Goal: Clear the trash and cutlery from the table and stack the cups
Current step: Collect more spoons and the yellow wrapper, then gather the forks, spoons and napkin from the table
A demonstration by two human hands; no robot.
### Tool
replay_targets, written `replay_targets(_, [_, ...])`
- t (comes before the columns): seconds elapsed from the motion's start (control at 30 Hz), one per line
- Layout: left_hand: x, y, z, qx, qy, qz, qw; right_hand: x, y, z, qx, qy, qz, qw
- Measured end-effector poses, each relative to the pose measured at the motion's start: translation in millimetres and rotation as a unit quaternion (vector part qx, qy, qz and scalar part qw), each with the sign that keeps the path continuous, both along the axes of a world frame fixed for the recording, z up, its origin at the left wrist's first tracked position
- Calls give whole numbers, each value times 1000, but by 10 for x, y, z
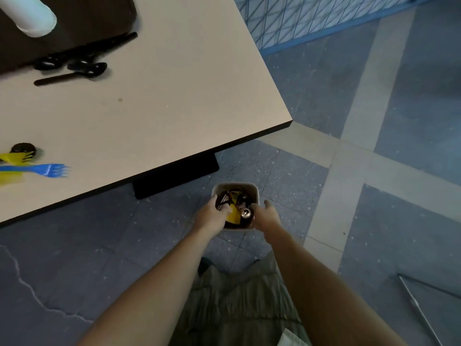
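Observation:
A small beige trash bin [234,185] stands on the floor just past the table's corner. It holds a yellow wrapper [235,216], a metal can [246,213] and dark cutlery. My left hand [212,216] grips the bin's left rim, fingers curled inside. My right hand [266,216] clasps the right rim. On the table [174,96] lie black spoons [84,67], a blue fork [48,169], a yellow fork [17,157] and a small dark round item [23,147]. A white cup [30,17] lies on its side on a dark tray [87,23].
The table's black foot [174,176] sits on the floor to the left of the bin. A blue mesh fence [311,18] runs at the back right. A thin metal rod [419,308] lies on the floor at the lower right. My legs are below the bin.

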State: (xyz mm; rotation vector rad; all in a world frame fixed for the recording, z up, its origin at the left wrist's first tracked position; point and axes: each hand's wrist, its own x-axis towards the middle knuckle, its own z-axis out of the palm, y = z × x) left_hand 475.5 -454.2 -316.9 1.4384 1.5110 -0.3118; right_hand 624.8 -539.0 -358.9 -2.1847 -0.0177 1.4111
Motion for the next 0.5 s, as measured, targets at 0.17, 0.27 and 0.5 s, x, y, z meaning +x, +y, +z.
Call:
replay_targets(0.17, [-65,-88,609,46,-47,39,997,-134,-88,617,43,-41,112,992])
replay_targets(0.27, [-127,-136,1002,69,-67,55,994,-206,-67,1054,69,-70,161,982])
replay_targets(0.5, [-259,-252,2127,135,-123,80,980,-378,-31,2219,163,-104,208,959])
